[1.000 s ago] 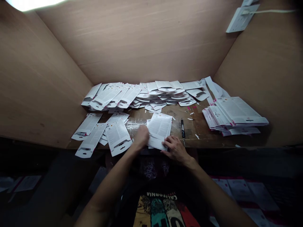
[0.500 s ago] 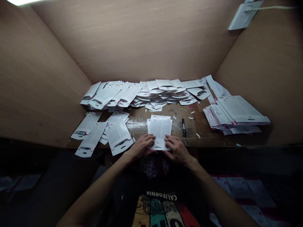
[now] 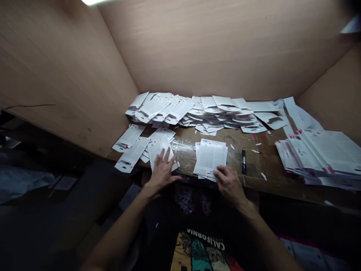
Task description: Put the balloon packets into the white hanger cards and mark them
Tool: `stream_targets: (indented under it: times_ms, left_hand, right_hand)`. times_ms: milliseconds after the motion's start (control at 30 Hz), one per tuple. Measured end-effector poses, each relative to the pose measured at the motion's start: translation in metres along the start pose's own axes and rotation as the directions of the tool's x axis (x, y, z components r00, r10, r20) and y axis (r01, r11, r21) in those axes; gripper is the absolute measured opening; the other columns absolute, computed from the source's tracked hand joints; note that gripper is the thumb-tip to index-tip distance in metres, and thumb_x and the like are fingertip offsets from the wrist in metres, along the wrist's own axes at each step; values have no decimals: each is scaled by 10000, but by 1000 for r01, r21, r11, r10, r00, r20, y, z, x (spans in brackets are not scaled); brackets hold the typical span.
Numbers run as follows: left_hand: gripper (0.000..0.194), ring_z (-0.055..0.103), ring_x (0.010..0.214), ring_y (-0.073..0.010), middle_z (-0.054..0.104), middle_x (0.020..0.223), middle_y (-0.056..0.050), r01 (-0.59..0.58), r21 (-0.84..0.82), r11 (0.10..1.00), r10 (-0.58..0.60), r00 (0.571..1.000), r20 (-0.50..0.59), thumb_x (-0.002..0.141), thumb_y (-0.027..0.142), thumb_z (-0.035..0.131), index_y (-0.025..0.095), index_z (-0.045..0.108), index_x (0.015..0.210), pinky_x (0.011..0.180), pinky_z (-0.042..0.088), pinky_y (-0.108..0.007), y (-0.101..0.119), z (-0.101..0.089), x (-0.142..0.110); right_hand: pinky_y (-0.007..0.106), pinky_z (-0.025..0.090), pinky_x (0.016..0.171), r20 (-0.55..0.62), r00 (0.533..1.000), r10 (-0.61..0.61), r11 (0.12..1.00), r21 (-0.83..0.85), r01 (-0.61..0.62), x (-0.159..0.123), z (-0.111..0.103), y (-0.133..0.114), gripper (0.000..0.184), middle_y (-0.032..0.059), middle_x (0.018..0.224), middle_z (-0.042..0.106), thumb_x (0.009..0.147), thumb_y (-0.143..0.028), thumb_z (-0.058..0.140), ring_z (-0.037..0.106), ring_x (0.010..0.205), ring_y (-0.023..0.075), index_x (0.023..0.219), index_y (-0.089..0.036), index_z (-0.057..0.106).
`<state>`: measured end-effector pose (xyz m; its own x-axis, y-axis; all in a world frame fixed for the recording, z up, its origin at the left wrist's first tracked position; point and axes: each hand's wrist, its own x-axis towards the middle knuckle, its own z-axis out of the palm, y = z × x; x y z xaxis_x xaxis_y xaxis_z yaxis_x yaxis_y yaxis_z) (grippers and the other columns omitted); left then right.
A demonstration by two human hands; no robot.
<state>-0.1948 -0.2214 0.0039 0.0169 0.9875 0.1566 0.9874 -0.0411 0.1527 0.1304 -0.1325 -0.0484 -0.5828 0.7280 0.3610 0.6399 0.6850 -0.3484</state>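
Observation:
A small stack of white printed cards (image 3: 211, 156) lies at the near edge of the brown table (image 3: 262, 165). My right hand (image 3: 229, 182) rests on the stack's near right corner with its fingers bent down on the cards. My left hand (image 3: 163, 169) lies flat with fingers spread on a white hang-tab card (image 3: 158, 147) to the left of the stack. More loose hang-tab cards (image 3: 131, 148) lie further left.
A long heap of white cards (image 3: 203, 111) runs along the back of the table. A thick pile of pink-edged sheets (image 3: 318, 156) sits at the right. A black pen (image 3: 243, 160) lies right of the stack. Wooden walls close in the left, back and right.
My left hand has left the stack and moved left onto a loose hang-tab card. My right hand stays on the stack. The view has swung to the left.

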Motion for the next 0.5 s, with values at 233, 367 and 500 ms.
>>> stream_targets:
  times_ms: [233,367,500]
  left_hand:
    - [638,346,1584,-299,480,1650,-81,56,-60,997,-63,991,-119,960,44,418,222,517,1564,1272,362,-538,-30,-32,-14]
    - [690,267,1614,-342,426,1681,-109,-214,-119,969,202,974,-105,939,32,452,215,449,1604,1300,240,-633,51,-10,25]
    - [768,339,1567,-387,408,1672,-198,-452,-300,840,514,840,172,854,269,795,151,495,1551,1268,335,-563,94,18,55]
  right_hand:
    - [446,515,908,-14,996,85,972,219,-80,16,-9,4,223,110,1082,728,1056,-324,524,662,1036,297,1121,-222,711]
    - [437,576,913,-76,967,242,876,447,-184,19,-13,13,245,97,1129,753,1061,-323,513,716,1022,272,1225,-221,665]
    - [498,555,1052,-63,993,100,901,430,-63,15,-16,21,256,108,1309,713,1039,-305,576,666,1201,288,1262,-235,681]
